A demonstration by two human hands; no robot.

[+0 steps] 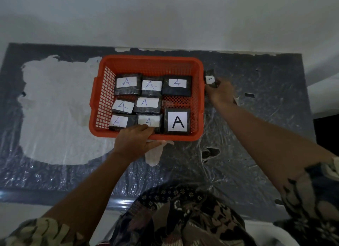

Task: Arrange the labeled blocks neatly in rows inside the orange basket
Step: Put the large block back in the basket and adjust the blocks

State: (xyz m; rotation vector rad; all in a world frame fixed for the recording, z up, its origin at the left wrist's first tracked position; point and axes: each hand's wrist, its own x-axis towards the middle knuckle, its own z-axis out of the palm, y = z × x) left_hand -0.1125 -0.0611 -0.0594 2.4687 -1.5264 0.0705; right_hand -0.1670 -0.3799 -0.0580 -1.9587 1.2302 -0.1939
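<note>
Orange plastic lattice basket (199, 98), dark glossy-wrapped blocks (127, 84) with white paper labels (177, 121), crinkled shiny table (256, 117) film.

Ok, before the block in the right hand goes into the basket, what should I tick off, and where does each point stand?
1. Block held: ok. The right hand grips a labelled block just outside the orange basket, by its right wall.
2. Free slot: ok. Bare mesh shows in the middle row's right end.
3. Basket steadied: ok. The left hand rests on the near rim, fingers on the front middle block.
4. Rows tidy: not ok. The middle-left block sits tilted.
5. Label up on the held block: ok, an A shows.
6. Slot fits the block: cannot tell.
</note>
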